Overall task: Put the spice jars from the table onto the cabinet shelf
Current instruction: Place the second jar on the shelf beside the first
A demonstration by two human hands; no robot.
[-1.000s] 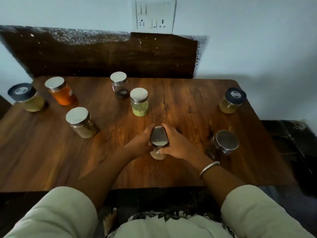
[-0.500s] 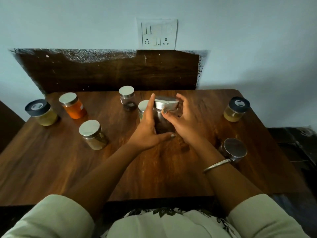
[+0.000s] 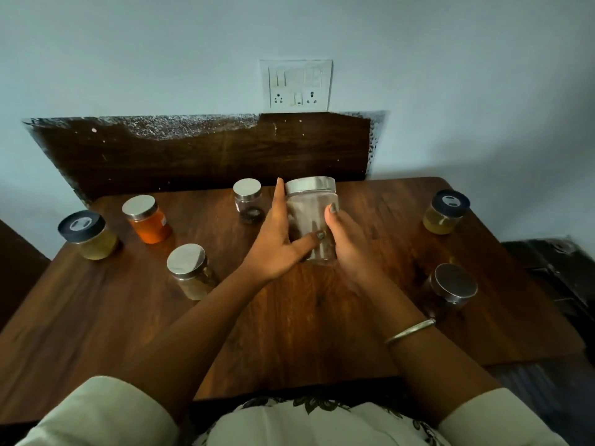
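I hold the glass jar upright over the middle of the table, left hand and right hand on its two sides; the fingers are clamped on its wall, thumbs in front, so that it cannot slip, I think; the cabinet shelf is not in sight.

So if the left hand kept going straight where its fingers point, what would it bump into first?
Probably the dark wooden board against the wall. The left hand, holding the big jar, points away across the table; the small dark jar sits just left of that line, though depth is unclear.
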